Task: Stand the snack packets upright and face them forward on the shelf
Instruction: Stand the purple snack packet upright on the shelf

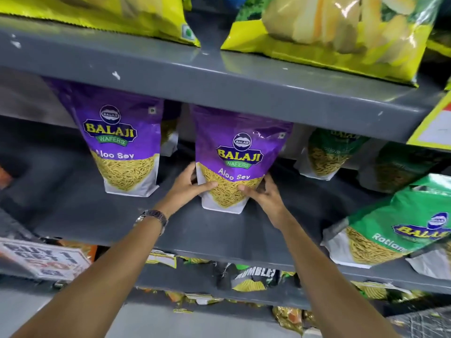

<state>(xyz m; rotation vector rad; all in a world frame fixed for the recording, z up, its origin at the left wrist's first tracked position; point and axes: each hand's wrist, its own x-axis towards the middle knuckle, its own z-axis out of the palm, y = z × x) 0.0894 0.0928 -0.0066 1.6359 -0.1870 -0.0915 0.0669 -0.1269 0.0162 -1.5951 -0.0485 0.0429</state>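
A purple Aloo Sev packet stands upright on the grey shelf, label facing me. My left hand grips its lower left side and my right hand grips its lower right side, thumbs across the front. A second purple Aloo Sev packet stands upright to the left, untouched, with another partly hidden behind it. To the right, a green packet stands further back, and a green Ratlami packet leans tilted at the shelf's front.
The shelf above hangs low over the packets and carries yellow chip bags. A lower shelf holds several mixed packets. A "Buy 1 Get 1" sign sits at the lower left. A yellow tag hangs at right.
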